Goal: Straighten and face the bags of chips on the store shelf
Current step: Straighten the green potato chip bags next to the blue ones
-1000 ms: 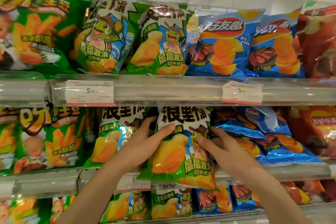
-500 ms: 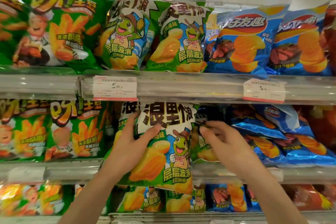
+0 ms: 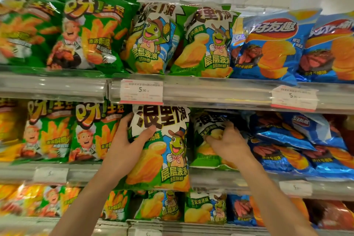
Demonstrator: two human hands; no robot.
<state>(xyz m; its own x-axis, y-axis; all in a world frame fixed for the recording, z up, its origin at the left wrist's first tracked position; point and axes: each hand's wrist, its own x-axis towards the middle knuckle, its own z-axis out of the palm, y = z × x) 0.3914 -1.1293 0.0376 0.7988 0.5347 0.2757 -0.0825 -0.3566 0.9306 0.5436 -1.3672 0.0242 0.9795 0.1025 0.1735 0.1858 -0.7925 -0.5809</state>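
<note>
On the middle shelf [image 3: 239, 180] a green and white turtle chip bag [image 3: 164, 151] stands upright, face forward, its lower edge hanging over the shelf lip. My left hand [image 3: 130, 143] grips its left edge, thumb across the front. My right hand [image 3: 226, 140] is closed on the front of a second turtle chip bag [image 3: 206, 157] just to the right, set further back and partly hidden by the hand. Blue chip bags [image 3: 287, 145] lie slumped and tilted to the right of it.
Green fry-snack bags [image 3: 76, 132] stand left on the middle shelf. The top shelf [image 3: 210, 90] holds green, turtle and blue bags [image 3: 272, 48] upright, with price tags [image 3: 141, 91] on its rail. More bags [image 3: 205, 207] fill the lower shelf.
My left hand slid the front turtle bag leftward and upright. My right hand left that bag and closed on the second turtle bag behind and right. The view shifted left.
</note>
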